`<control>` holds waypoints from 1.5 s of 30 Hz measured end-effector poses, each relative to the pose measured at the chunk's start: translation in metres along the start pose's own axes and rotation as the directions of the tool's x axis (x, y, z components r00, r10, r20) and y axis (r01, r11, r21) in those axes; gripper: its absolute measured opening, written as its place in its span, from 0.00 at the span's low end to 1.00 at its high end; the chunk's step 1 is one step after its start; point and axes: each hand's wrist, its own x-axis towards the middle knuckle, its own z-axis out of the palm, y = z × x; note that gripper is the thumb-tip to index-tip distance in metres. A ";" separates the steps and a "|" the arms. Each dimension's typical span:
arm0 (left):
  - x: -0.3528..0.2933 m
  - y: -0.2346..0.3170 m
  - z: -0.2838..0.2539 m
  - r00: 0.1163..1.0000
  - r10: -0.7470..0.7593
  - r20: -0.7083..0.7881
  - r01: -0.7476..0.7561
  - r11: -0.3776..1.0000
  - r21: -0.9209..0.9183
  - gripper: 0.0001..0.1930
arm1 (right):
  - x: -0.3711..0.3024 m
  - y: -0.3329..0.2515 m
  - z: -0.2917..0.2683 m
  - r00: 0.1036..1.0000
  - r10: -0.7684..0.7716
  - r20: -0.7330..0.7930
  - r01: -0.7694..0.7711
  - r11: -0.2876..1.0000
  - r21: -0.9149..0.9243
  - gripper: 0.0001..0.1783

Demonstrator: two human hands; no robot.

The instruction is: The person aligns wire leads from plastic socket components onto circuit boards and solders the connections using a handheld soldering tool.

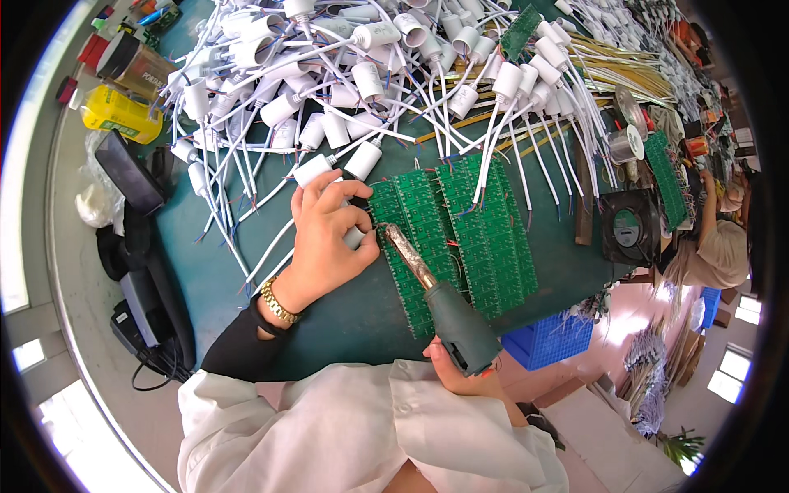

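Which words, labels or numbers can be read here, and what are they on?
I won't copy wording out, but printing shows here:
Brown jar: pale lettering, large enough to read.
Yellow bottle: label, too small to read.
Black fan: round label, too small to read.
White sockets: grey marks, too small to read.
Green boards: fine marks, too small.

A yellow bottle (123, 115) sits left, a blue crate (549, 341) lower right.
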 end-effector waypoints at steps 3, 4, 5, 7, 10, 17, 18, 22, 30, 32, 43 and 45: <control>0.001 0.001 0.000 1.000 0.006 0.007 -0.006 1.000 0.004 0.07 | 0.001 -0.004 -0.003 0.997 -0.073 0.018 0.074 0.991 -0.109 0.10; 0.001 0.001 0.000 1.000 0.006 0.007 -0.006 1.000 0.004 0.07 | 0.003 -0.006 -0.004 0.993 -0.113 0.038 0.117 0.981 -0.154 0.10; 0.001 0.000 0.001 1.000 0.002 0.005 -0.002 1.000 0.004 0.07 | 0.005 -0.009 -0.005 0.993 -0.113 0.043 0.118 0.981 -0.155 0.10; 0.000 -0.002 0.003 1.000 0.001 -0.013 -0.002 1.000 -0.014 0.07 | 0.007 -0.015 -0.005 0.998 -0.035 0.051 0.037 0.998 -0.042 0.09; 0.000 -0.001 0.002 1.000 -0.001 -0.019 0.000 1.000 -0.019 0.07 | 0.004 -0.012 -0.005 0.998 -0.057 0.026 0.058 0.996 -0.070 0.05; -0.001 -0.002 0.001 1.000 -0.006 -0.013 0.006 1.000 -0.002 0.08 | -0.011 0.008 -0.007 0.989 -0.137 0.053 0.140 0.989 -0.051 0.13; -0.001 -0.002 0.001 1.000 -0.006 -0.019 0.006 1.000 -0.010 0.07 | -0.011 0.001 -0.010 0.999 -0.025 0.034 0.021 0.994 0.108 0.10; -0.001 -0.002 0.002 1.000 -0.004 -0.016 0.003 1.000 -0.022 0.07 | -0.012 -0.003 -0.008 0.997 0.065 -0.041 -0.050 0.953 0.300 0.09; 0.000 -0.001 0.002 1.000 -0.006 -0.022 0.005 1.000 -0.027 0.07 | -0.020 0.009 -0.011 0.997 -0.040 -0.070 0.057 0.966 0.253 0.13; -0.001 -0.002 0.002 1.000 -0.005 -0.026 0.004 1.000 -0.025 0.07 | -0.023 0.010 -0.011 0.996 -0.060 -0.071 0.075 0.971 0.227 0.14; -0.001 -0.001 0.002 0.999 0.027 -0.025 -0.028 1.000 -0.004 0.10 | -0.028 0.006 -0.012 0.993 0.027 -0.114 0.009 0.951 0.310 0.17; -0.003 0.000 -0.002 0.998 0.058 -0.011 -0.058 0.998 0.038 0.09 | -0.029 0.016 -0.013 0.994 -0.002 -0.111 0.033 0.958 0.286 0.16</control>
